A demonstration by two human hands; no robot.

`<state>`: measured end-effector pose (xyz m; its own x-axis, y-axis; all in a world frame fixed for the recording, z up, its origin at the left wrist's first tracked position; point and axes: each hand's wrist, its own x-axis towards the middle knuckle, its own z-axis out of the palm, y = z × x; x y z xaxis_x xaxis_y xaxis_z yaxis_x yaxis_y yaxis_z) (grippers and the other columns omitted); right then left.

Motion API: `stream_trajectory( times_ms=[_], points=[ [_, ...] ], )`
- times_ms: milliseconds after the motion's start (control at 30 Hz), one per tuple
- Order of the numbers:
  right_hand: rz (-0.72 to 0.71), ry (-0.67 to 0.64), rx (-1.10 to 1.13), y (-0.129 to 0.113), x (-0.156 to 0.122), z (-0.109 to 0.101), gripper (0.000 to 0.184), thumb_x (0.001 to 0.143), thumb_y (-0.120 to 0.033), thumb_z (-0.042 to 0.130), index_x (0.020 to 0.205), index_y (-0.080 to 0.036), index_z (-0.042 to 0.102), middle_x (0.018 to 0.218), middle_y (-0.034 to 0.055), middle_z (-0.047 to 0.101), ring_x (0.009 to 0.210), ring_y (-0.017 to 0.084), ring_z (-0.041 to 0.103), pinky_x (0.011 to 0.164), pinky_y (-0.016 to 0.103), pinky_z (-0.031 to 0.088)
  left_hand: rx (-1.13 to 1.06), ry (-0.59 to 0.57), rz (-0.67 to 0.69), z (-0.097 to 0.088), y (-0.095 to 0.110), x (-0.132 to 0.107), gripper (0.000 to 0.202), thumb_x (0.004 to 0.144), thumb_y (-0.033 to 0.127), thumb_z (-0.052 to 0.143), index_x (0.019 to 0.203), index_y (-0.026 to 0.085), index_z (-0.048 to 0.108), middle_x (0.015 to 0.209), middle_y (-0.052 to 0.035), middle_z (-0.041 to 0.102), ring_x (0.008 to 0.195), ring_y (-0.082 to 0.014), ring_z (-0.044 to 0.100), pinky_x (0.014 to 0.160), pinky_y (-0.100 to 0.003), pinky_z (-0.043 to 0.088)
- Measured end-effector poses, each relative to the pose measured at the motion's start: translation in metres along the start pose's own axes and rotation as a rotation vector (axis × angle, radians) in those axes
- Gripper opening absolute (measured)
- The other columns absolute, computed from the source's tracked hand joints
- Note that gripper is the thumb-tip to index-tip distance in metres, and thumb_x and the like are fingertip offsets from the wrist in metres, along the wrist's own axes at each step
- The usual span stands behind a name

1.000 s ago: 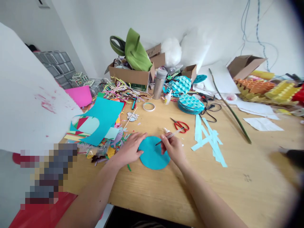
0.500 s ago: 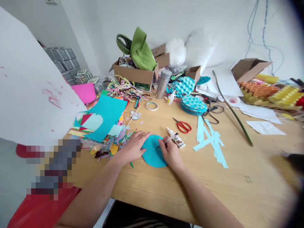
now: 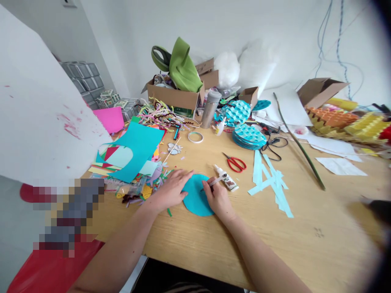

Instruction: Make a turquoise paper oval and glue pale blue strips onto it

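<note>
A round blue paper disc (image 3: 197, 203) lies flat on the wooden table in front of me. My left hand (image 3: 174, 189) rests at its left edge, fingers stretched out and fingertips on the paper. My right hand (image 3: 217, 197) grips a pen (image 3: 216, 180), its tip on or just above the disc near the middle. Just beyond the right hand lies a white glue bottle (image 3: 227, 179) on its side. Red-handled scissors (image 3: 235, 162) sit a little farther back.
Left are blue paper with a round cut-out (image 3: 146, 142) and scraps. Light blue strips (image 3: 275, 183) lie right, below a stack of blue discs (image 3: 249, 136). A steel flask (image 3: 210, 109), a cardboard box (image 3: 174, 97) and a green stick (image 3: 299, 142) are farther back.
The pen in my right hand has tilted slightly, its upper end a little lower and to the left. My left hand and the disc hold their place.
</note>
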<state>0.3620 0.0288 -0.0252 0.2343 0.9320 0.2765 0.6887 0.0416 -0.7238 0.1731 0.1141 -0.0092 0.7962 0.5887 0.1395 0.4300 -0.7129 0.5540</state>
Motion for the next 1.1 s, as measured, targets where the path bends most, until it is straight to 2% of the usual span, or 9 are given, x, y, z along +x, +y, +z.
stream_trajectory(
  times_ms=[933,1100],
  points=[
    [-0.021,-0.007,-0.013,0.0014,-0.0008,-0.0002,0.026,0.096,-0.043,0.041,0.079,-0.023,0.046,0.057,-0.0027,0.05,0.049,0.016,0.052,0.053,0.027,0.037,0.028,-0.014,-0.002,0.0003,-0.0011,0.0011,0.074,0.08,0.009,0.062,0.147,0.023,0.033,0.147,-0.0096,0.045,0.14,-0.0249,0.033,0.116,-0.045,0.031],
    [-0.023,0.013,-0.023,0.0014,-0.001,-0.0005,0.026,0.096,-0.042,0.041,0.079,-0.023,0.047,0.055,-0.0031,0.049,0.049,0.016,0.051,0.053,0.027,0.037,0.022,-0.014,-0.001,0.0006,-0.0007,0.0005,0.075,0.081,0.009,0.062,0.148,0.026,0.032,0.147,-0.0089,0.044,0.14,-0.026,0.033,0.115,-0.048,0.031]
  ],
)
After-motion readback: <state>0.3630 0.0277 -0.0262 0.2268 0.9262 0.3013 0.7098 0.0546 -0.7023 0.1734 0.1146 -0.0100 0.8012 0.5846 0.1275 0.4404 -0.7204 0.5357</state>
